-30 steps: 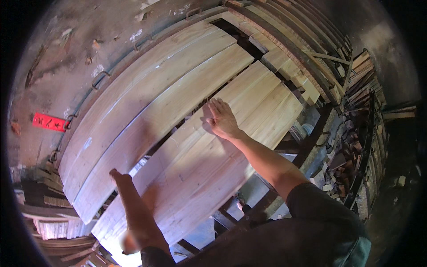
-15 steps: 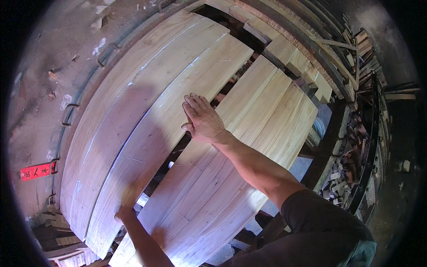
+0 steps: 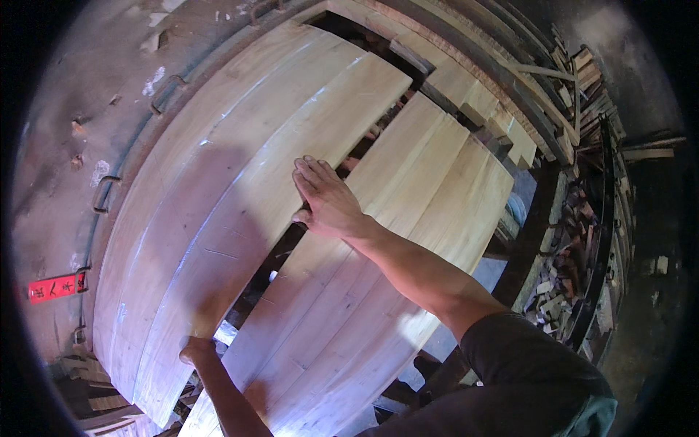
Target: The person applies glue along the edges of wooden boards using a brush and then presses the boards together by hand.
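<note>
My right hand (image 3: 328, 200) rests with fingers stretched out across the inner edge of a pale wooden plank (image 3: 291, 182), above a dark gap. My left hand (image 3: 198, 351) is at the same plank's inner edge near its near end; its fingers are mostly hidden. On the left this plank lies side by side with a middle plank (image 3: 189, 178) and an outer plank (image 3: 156, 164), with whitish lines along their seams. Across the gap, under my right forearm, lies another group of pale planks (image 3: 408, 197), edge to edge.
A wall with metal handles (image 3: 105, 193) and a red paper strip (image 3: 56, 288) stands at the left. Wood blocks (image 3: 466, 91) and long timbers (image 3: 539, 95) lie at the far right. Wood offcuts (image 3: 553, 298) are heaped beside a dark rail (image 3: 604, 240).
The dark slit between the plank under my hands and its left neighbour has narrowed to a thin seam. Both hands have stayed on the plank, and the view has shifted slightly.
</note>
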Tool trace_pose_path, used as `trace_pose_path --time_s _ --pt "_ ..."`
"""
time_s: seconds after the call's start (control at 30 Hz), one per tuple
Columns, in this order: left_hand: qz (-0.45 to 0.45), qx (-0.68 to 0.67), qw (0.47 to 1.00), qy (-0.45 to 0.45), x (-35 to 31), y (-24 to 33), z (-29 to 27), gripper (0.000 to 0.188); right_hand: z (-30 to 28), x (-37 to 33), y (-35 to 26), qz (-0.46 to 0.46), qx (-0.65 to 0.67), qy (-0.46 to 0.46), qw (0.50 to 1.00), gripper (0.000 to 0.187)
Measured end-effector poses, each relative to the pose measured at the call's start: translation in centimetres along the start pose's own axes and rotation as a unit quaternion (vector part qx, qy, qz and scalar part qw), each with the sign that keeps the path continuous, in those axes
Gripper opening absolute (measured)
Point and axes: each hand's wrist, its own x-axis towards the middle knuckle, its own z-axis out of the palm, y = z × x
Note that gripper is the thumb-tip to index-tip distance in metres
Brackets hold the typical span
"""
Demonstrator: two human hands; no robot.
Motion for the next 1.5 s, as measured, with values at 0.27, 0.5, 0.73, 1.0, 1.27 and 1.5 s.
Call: trace_pose_path --time_s 0.27,0.5,0.73,1.0,1.27,1.5 --pt "-0.019 0.007 1.0 0.003 0.0 0.2 0.4 0.04 1.9 -1.1 1.1 -0.028 0.01 -0.008 1.0 0.069" --pt "-0.037 0.015 0.999 0.005 0.0 0.6 -0.7 0.039 2.7 -1.1 1.0 -0.035 -0.001 0.033 0.999 0.061" --pt "-0.042 0.015 0.999 0.008 0.0 1.7 -1.2 0.038 0.3 -0.3 0.9 -0.039 -0.035 -0.045 0.998 0.062" --pt "-0.043 0.009 0.999 0.01 -0.2 2.5 -1.8 0.036 0.6 -0.5 1.3 -0.076 -0.054 -0.008 0.996 0.06" --pt "-0.042 0.016 0.999 0.014 -0.1 2.8 -1.9 0.035 2.2 -1.2 1.8 -0.079 0.039 0.035 0.996 0.053" --pt "-0.053 0.009 0.998 0.015 -0.1 1.8 -1.5 0.034 -0.2 0.5 0.6 -0.089 -0.157 -0.082 0.98 0.049"
